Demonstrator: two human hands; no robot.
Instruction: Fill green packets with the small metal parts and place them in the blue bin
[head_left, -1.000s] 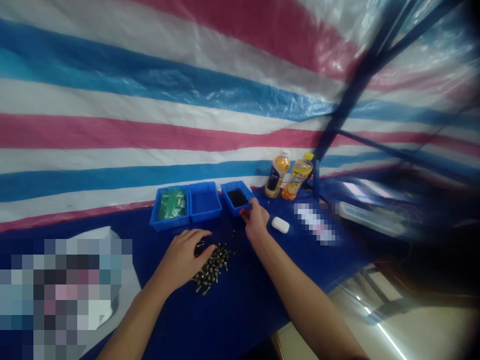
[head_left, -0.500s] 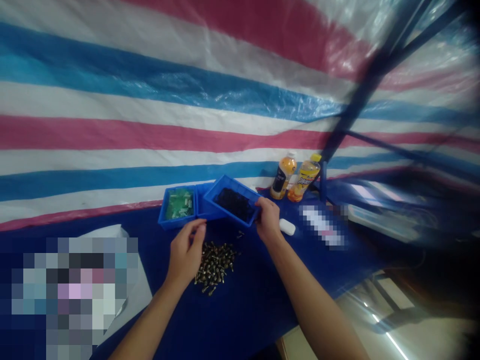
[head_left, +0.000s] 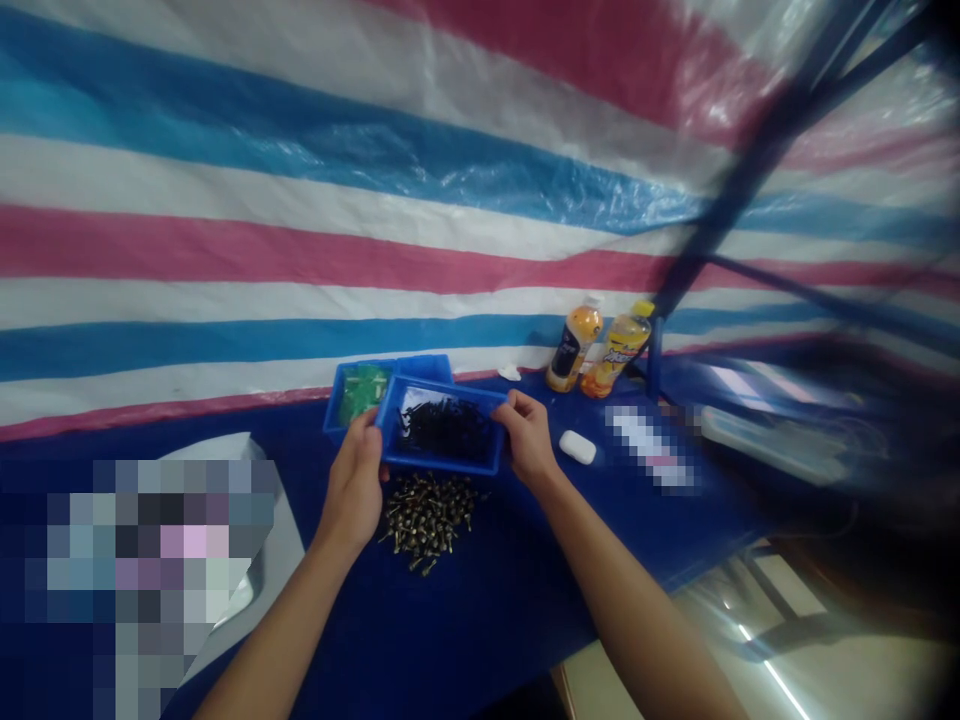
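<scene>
Between my two hands is a blue plastic bin, lifted and tipped a little toward me, with many small black pieces inside. My left hand grips its left end, and my right hand pinches the right rim. Just below the bin, a pile of small brass-coloured metal parts lies on the blue table; their exact kind is too small to make out. Behind the held bin stands another blue bin with green and clear pieces, beside a further blue bin, partly hidden.
Two drink bottles, one dark-labelled and one yellow-capped, stand at the back right. Closer lies a white rounded case. A white sheet or bag, partly pixelated, is on the left. Striped sheeting hangs behind the table.
The bin has moved left and toward me, and has turned more level across. My left hand, previously free above the pile, now holds its left end.
</scene>
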